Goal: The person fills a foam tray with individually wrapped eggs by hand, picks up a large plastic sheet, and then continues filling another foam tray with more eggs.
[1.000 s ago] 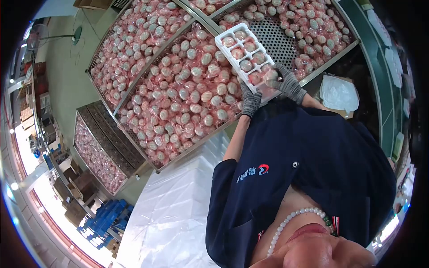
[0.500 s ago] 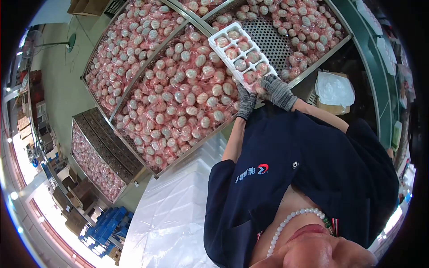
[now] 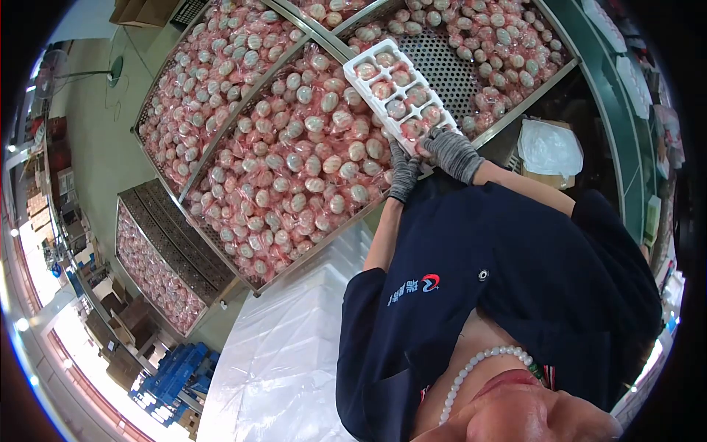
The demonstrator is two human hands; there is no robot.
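A white foam tray (image 3: 366,88) with two rows of cells lies tilted across the metal bin's divider. Pale, egg-like balls (image 3: 398,108) in clear and reddish wrap sit in its cells. My left hand (image 3: 404,177), in a grey knit glove, is closed on the tray's near left edge, its thumb partly hidden. Gloved alike, my right hand (image 3: 455,153) curls over the tray's near right end. Its fingertips press at a wrapped egg in the last cells, which the hand partly covers.
Wrapped eggs (image 3: 294,158) fill the steel bin's left compartments. The right compartment (image 3: 434,62) shows perforated floor among eggs. A white plastic-covered surface (image 3: 287,331) stands at left, a plastic-topped carton (image 3: 551,147) and green conveyor (image 3: 607,96) at right. Another egg bin (image 3: 158,265) stands further left.
My right hand has shifted slightly left and down over the tray's near end, covering more of the last cells. The tray and my left hand stay almost in place.
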